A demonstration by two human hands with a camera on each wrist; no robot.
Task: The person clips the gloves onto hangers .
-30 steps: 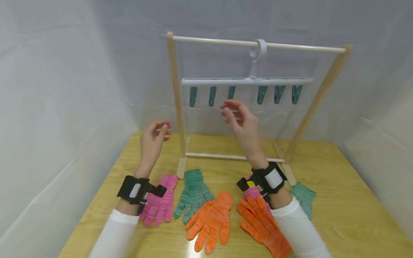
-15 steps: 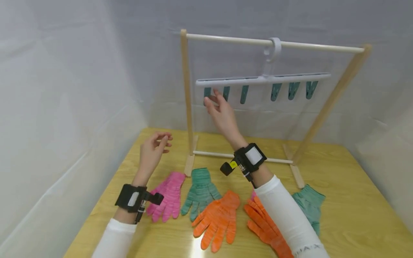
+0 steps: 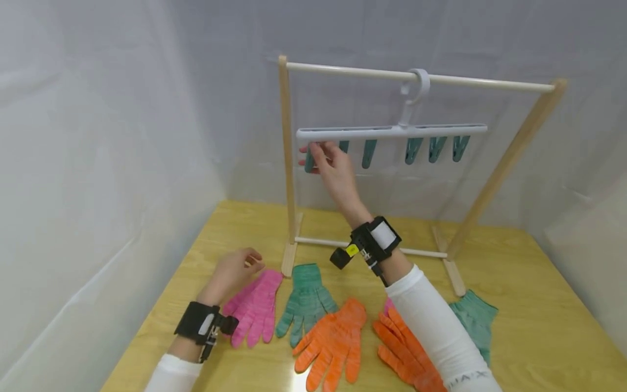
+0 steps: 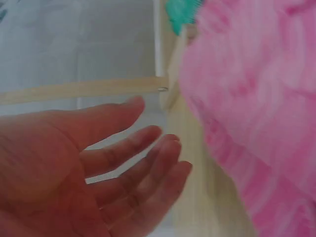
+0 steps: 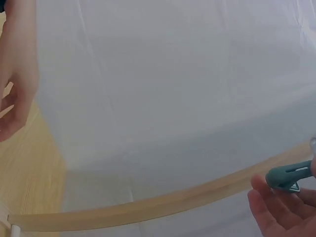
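From the head view, the right hand (image 3: 329, 166) is up at the white clip hanger (image 3: 392, 131), fingers pinching the leftmost teal clip (image 3: 309, 159) under its bar. The hanger hooks over the top rail of the wooden rack (image 3: 287, 158). Down on the table (image 3: 529, 321), the left hand (image 3: 234, 270) hovers with fingers loosely curled, holding nothing, just beside the pink glove (image 3: 254, 306). A teal glove (image 3: 305, 296) and an orange glove (image 3: 334, 342) lie next along.

Left wrist view: relaxed fingers (image 4: 148, 163), empty palm, pink glove (image 4: 256, 113) close alongside, blurred.

Right wrist view: fingertips (image 5: 276, 210) clasp the teal clip (image 5: 289, 175) at the frame's edge; a rack post (image 5: 148, 205) crosses behind.
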